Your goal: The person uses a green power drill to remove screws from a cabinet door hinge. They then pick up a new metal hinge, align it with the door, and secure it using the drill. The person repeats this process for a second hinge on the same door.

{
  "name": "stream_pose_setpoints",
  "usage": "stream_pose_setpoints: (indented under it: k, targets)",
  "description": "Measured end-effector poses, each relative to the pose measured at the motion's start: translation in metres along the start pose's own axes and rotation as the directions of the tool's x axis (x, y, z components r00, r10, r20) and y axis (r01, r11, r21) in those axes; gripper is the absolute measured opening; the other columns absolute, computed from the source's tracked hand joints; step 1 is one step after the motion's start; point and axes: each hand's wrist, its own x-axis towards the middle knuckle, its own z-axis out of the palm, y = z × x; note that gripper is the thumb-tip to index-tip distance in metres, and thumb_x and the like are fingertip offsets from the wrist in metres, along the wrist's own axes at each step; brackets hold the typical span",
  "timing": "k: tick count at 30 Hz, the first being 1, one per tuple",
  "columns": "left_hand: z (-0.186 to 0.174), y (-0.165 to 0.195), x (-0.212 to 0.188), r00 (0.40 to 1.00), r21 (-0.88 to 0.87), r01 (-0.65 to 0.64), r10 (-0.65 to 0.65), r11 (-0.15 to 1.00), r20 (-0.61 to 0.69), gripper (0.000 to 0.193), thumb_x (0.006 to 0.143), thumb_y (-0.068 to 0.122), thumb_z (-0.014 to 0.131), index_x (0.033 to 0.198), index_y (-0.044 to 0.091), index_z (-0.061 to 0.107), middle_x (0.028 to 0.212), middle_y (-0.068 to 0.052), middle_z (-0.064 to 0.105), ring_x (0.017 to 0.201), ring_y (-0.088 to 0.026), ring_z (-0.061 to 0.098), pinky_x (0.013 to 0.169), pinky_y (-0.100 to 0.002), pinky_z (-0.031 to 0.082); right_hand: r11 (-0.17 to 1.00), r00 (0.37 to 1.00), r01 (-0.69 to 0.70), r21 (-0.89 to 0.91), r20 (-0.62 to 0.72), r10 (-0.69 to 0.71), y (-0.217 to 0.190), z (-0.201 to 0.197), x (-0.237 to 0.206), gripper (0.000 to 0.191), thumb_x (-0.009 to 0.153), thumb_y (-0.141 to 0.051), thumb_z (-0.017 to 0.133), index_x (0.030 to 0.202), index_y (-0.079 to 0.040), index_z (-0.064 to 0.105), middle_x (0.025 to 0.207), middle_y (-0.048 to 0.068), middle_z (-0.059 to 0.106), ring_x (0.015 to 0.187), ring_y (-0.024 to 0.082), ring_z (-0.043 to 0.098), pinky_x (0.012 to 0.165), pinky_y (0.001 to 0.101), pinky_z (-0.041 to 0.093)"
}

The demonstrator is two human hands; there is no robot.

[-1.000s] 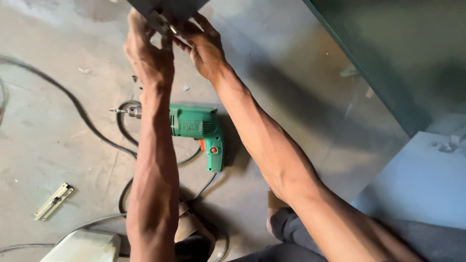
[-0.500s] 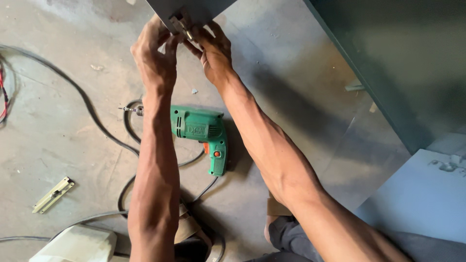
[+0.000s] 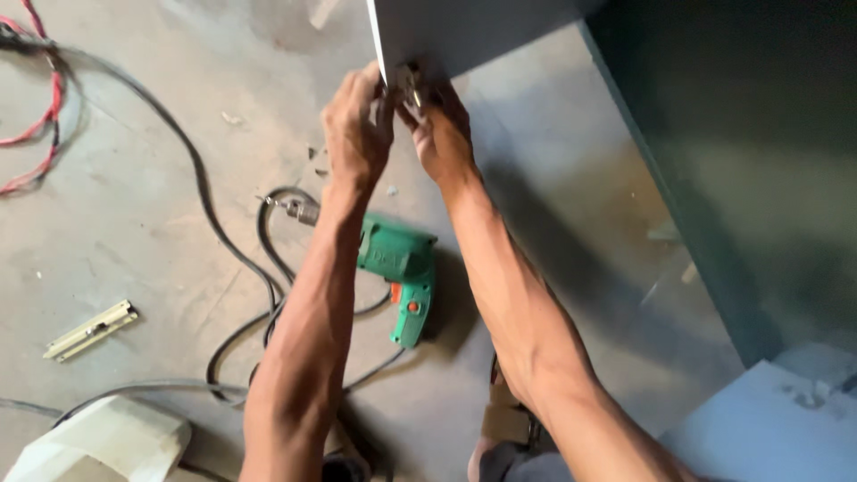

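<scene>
Both hands are up at the corner of the flat grey panel (image 3: 464,31) now. My view has tipped since a second ago: the panel's pale edge sits lower in frame and the hands with it. My left hand (image 3: 357,134) is curled narrow, fingertips pinching at the small brass-coloured metal fitting (image 3: 411,82) on the panel's edge. My right hand (image 3: 442,134) presses in from the other side, fingers closed around that fitting. On the concrete floor (image 3: 161,232) below, the green electric drill (image 3: 397,268) lies untouched among its black cable (image 3: 205,201), apart from both hands.
</scene>
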Motion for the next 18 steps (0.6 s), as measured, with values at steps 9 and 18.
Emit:
stream_pose_setpoints:
  k: [9, 18]
  targets:
    - [-0.003, 0.015, 0.0, 0.997, -0.06, 0.055, -0.058, 0.997, -0.06, 0.034, 0.094, -0.003, 0.075, 0.126, 0.006, 0.065, 0.102, -0.012, 0.07, 0.09, -0.028, 0.074, 0.078, -0.037, 0.059, 0.997, 0.992, -0.061, -0.055, -0.11, 0.055, -0.002, -0.01, 0.008, 0.051, 0.095, 0.002, 0.065, 0.143, -0.013, 0.055, 0.122, 0.001, 0.067, 0.106, 0.014, 0.063, 0.105, 0.0467, 0.055]
    - [0.0, 0.019, -0.002, 0.996, -0.054, 0.029, -0.033, 0.998, -0.082, 0.032, 0.094, -0.003, 0.077, 0.122, 0.004, 0.065, 0.104, -0.013, 0.071, 0.09, -0.027, 0.075, 0.078, -0.036, 0.061, 0.994, 0.995, -0.072, -0.086, -0.081, 0.065, -0.01, -0.015, 0.005, 0.037, 0.098, 0.0, 0.069, 0.133, -0.006, 0.061, 0.113, 0.005, 0.071, 0.106, 0.019, 0.07, 0.105, 0.0494, 0.058]
